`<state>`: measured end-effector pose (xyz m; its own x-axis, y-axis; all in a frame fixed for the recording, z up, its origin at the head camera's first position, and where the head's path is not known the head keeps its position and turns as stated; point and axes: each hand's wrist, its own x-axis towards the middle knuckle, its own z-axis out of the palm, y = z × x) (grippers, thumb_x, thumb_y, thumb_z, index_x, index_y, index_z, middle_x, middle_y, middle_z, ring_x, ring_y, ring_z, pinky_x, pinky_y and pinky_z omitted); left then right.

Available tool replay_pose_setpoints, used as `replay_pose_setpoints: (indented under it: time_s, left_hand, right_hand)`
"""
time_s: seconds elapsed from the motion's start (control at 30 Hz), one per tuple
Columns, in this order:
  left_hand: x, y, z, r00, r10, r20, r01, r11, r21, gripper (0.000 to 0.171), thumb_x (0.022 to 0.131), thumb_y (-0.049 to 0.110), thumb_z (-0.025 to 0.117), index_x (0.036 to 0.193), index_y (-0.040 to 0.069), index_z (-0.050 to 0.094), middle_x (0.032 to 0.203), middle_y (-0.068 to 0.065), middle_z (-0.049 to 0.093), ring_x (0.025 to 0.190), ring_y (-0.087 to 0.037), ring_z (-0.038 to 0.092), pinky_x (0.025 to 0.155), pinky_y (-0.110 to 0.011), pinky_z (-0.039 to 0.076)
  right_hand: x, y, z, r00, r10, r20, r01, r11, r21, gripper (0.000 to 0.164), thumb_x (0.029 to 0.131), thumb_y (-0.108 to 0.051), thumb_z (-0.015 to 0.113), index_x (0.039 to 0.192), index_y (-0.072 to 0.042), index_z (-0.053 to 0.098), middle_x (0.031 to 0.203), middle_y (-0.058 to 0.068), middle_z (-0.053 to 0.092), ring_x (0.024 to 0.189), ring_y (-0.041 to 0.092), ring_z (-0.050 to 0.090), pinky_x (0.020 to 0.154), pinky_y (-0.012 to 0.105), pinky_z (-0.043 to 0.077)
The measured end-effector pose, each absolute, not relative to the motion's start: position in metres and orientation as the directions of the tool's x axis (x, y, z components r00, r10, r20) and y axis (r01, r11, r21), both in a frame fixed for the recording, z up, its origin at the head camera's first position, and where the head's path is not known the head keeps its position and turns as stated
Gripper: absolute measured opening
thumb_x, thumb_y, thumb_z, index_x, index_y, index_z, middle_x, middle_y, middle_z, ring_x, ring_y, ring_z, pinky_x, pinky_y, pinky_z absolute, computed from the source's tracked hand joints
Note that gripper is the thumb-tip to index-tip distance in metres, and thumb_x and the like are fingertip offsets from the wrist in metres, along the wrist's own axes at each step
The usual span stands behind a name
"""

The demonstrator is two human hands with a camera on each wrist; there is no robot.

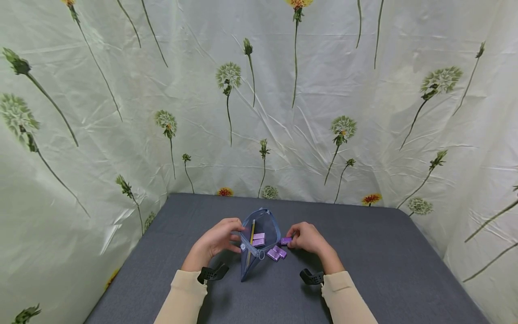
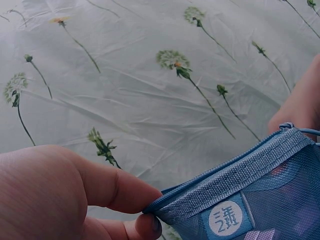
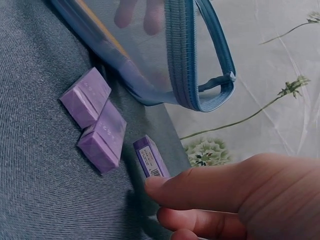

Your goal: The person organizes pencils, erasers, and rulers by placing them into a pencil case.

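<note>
A blue mesh zipper pouch (image 1: 276,225) stands unzipped, its mouth spread wide. My left hand (image 1: 220,236) pinches the rim at one corner between thumb and fingers, beside the round white label (image 2: 225,218). Inside the pouch are a yellow pencil (image 1: 252,230) and small purple boxes (image 1: 259,239). To the right of the pouch, my right hand (image 1: 307,237) pinches the end of another small purple box (image 3: 150,157) with a printed barcode, close over the table. Two more purple boxes (image 3: 102,137) lie touching each other on the table, just in front of that hand.
Dark grey cloth covers the table (image 1: 384,270). Behind and along the sides hangs a pale curtain (image 1: 194,81) printed with dandelions. Each wrist wears a black camera strap (image 1: 212,272).
</note>
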<state>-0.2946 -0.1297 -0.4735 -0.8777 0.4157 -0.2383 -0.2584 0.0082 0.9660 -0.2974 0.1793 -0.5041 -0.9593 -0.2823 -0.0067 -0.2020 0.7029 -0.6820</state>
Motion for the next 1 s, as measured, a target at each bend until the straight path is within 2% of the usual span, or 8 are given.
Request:
replay_pose_setpoints:
  time_s: [0.37,0.87,1.0]
  left_hand:
    - [-0.295,-0.13,-0.474,-0.877,0.417,-0.239,-0.261,0.004,0.965,0.021,0.098,0.015,0.05,0.077,0.012,0.048,0.129,-0.027,0.049,0.089,-0.032,0.063,0.068,-0.052,0.056]
    - [-0.296,-0.13,-0.474,-0.875,0.419,-0.243,-0.265,0.006,0.964,0.021,0.098,0.015,0.051,0.077,0.012,0.049,0.127,-0.025,0.05,0.088,-0.031,0.063,0.069,-0.052,0.056]
    - [-0.296,-0.129,-0.475,-0.876,0.422,-0.235,-0.256,0.007,0.967,0.021,0.098,0.015,0.052,0.077,0.011,0.048,0.121,-0.022,0.052,0.087,-0.031,0.063,0.069,-0.052,0.056]
  right_hand:
    - [-0.296,0.182,-0.5,-0.96,-0.281,0.013,-0.209,0.681,-0.701,0.018,0.076,-0.003,0.081,0.09,-0.009,0.073,0.063,-0.002,0.061,0.053,0.013,0.056,0.052,0.03,0.045]
    - [-0.294,0.182,-0.487,-0.963,-0.265,0.036,-0.217,0.695,-0.686,0.016,0.077,-0.006,0.082,0.09,-0.007,0.074,0.066,-0.002,0.063,0.056,0.012,0.056,0.054,0.031,0.045]
    - [-0.292,0.182,-0.482,-0.964,-0.261,0.051,-0.225,0.696,-0.682,0.015,0.076,-0.006,0.081,0.09,-0.007,0.074,0.067,-0.001,0.064,0.056,0.012,0.056,0.054,0.03,0.044]
